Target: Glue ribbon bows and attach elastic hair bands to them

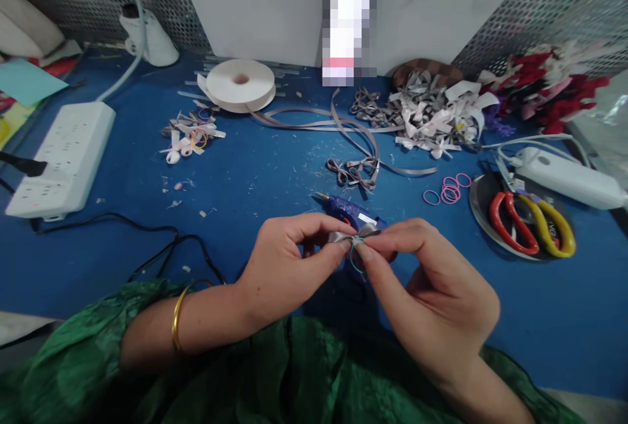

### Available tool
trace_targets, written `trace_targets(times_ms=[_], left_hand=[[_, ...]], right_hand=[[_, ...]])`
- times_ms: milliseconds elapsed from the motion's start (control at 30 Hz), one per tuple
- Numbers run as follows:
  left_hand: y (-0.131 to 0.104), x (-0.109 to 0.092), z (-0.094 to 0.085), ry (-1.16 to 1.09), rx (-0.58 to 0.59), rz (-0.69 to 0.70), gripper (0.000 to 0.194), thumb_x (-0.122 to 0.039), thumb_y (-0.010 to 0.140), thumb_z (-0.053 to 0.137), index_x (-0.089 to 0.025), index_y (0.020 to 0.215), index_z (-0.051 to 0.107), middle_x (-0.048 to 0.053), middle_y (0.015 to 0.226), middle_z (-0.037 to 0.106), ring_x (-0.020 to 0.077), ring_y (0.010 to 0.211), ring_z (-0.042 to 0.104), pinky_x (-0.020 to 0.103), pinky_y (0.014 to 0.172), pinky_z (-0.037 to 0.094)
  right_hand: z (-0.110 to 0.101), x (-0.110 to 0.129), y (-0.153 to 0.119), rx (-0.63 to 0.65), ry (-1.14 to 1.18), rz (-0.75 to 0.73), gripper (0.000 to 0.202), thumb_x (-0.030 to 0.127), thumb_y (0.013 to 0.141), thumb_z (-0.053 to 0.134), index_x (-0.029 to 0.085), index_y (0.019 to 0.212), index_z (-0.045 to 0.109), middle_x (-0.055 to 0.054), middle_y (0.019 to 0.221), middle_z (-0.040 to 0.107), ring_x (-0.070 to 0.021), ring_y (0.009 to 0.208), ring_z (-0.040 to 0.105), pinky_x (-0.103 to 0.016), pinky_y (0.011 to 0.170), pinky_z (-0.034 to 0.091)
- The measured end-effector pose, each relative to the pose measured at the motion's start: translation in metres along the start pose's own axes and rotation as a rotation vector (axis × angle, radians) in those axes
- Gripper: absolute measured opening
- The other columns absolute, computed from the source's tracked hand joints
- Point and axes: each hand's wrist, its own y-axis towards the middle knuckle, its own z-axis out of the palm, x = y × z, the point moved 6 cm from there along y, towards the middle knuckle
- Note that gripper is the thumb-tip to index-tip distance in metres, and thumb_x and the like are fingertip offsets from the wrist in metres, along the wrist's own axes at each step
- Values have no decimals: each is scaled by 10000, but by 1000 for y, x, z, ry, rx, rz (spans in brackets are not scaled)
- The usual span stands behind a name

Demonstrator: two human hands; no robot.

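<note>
Gray bow (338,237) is up between my hands, centre front, pinched at fingertip level. My left hand (282,267) grips its left loop, thumb below, index finger on top. My right hand (436,280) pinches by the knot, thumb and index finger closed on its right side. Teal band (354,262) hangs at the middle, between my 2 thumbs, a loop dropping below the bow. Can't tell which fingertip holds the band, if any.

Glue gun (350,210) lies just past my fingertips, nozzle to the left, handle partly hidden by my hands; gap from bow to gun, can't tell. Past it, 1 small cluster of gray bows (363,178) and loose ribbon (294,124).

Room: blue tabletop (540,306) runs wide right of my right hand, below the scissors (515,228), which rest on a dark round plate. Pink bands (450,190) sit between gun and scissors. Left: more tabletop, black cord (147,218) crossing toward my forearm, power strip (69,156) near the left side. Near edge passes under my sleeves; white panel (275,5) stands along the back.
</note>
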Motion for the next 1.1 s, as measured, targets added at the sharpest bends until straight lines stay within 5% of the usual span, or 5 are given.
trace_targets(times_ms=[167, 433, 867, 1100], left_hand=[[0, -2, 1, -3, 8, 25, 160, -163, 794, 673, -119, 888, 794, 40, 710, 761, 122, 562, 619, 209, 515, 455], [0, 1, 0, -44, -8, 5, 147, -153, 782, 671, -119, 858, 793, 49, 707, 764, 127, 565, 631, 201, 508, 461], [1, 3, 0, -44, -3, -10, 156, -152, 779, 664, -104, 860, 788, 53, 689, 748, 120, 545, 622, 197, 504, 463], [2, 6, 2, -230, 5, -103, 103, -153, 754, 708, -116, 824, 773, 26, 666, 738, 97, 549, 623, 170, 533, 492]], right_hand=[[0, 2, 0, -10, -55, -38, 161, 57, 795, 704, 201, 841, 646, 24, 721, 650, -128, 681, 590, -313, 669, 434], [-3, -5, -1, -52, 85, 115, 119, 91, 820, 709, 201, 818, 663, 12, 744, 642, -131, 697, 584, -299, 633, 437], [3, 10, 2, 6, -208, -217, 145, 77, 795, 713, 173, 852, 622, 12, 744, 672, -121, 737, 623, -313, 721, 459], [-7, -4, 1, -100, 84, 71, 133, 76, 826, 697, 195, 841, 639, 24, 780, 635, -106, 703, 588, -270, 622, 450]])
